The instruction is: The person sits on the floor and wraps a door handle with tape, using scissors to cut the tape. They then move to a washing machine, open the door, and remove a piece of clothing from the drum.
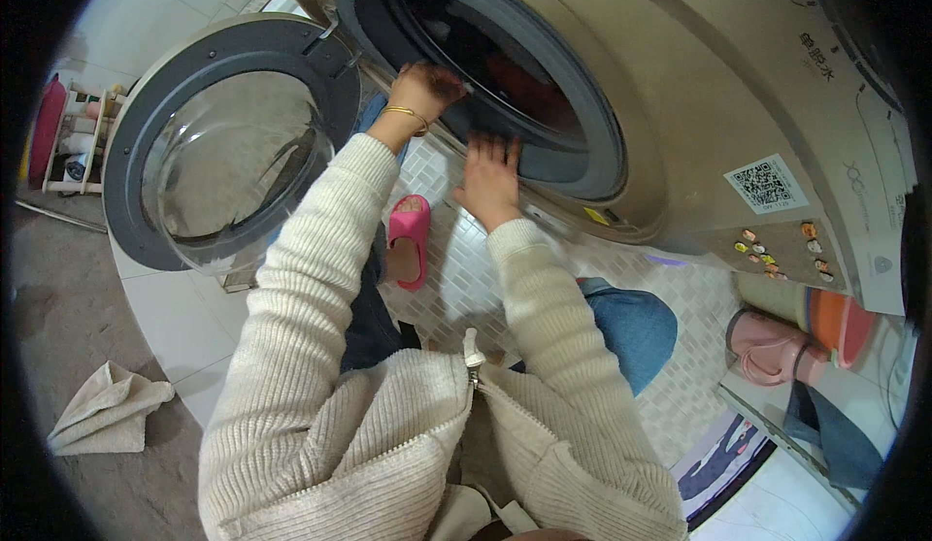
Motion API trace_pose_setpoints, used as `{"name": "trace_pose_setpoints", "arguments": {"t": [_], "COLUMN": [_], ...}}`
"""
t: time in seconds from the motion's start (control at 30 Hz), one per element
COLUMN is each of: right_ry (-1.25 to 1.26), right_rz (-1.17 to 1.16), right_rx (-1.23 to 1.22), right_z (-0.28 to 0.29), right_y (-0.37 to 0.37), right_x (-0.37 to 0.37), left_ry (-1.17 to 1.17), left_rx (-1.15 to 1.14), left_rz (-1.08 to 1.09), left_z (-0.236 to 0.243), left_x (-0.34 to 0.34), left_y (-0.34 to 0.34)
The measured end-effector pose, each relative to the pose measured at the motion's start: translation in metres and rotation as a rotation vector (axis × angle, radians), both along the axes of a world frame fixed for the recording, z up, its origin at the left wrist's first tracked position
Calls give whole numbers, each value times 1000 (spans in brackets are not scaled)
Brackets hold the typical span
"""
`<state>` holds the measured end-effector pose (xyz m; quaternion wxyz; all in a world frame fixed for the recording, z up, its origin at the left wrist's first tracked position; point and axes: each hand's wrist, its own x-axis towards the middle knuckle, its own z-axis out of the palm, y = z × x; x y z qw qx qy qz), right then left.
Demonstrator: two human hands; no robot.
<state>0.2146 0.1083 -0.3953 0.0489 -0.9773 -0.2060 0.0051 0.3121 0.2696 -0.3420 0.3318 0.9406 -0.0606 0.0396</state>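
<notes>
A gold front-loading washing machine (670, 133) stands before me with its round glass door (228, 153) swung out to the left. Dark and reddish laundry (519, 80) shows dimly inside the drum. At the lower left of the opening, my left hand (427, 93) is closed, its fingers curled inward by the grey rubber door seal (582, 164). Whatever those fingers grip is hidden. My right hand (491, 177) rests with fingers stretched out against the bottom of the seal, holding nothing.
A pink slipper (409, 240) is on a foot on the tiled floor below. A beige cloth (112, 410) lies on the dark floor at left, below a small rack (83, 138). Pink footwear (772, 347) and an orange basin (843, 323) stand at right.
</notes>
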Motion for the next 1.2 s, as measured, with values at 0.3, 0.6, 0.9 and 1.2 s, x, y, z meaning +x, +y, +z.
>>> {"name": "trace_pose_setpoints", "arguments": {"t": [0.3,0.6,0.9,1.2], "right_ry": [41,110,96,83], "right_rz": [-16,3,42,32], "right_rx": [-11,11,-17,-16], "right_z": [5,12,-2,8], "right_y": [4,-7,-6,-4], "right_x": [2,6,7,6], "left_ry": [-328,-176,-43,-80], "left_rx": [312,287,561,363], "left_rz": [-181,-355,618,554], "left_z": [145,345,351,350], "left_x": [-60,-60,35,-31], "left_y": [19,123,295,335]}}
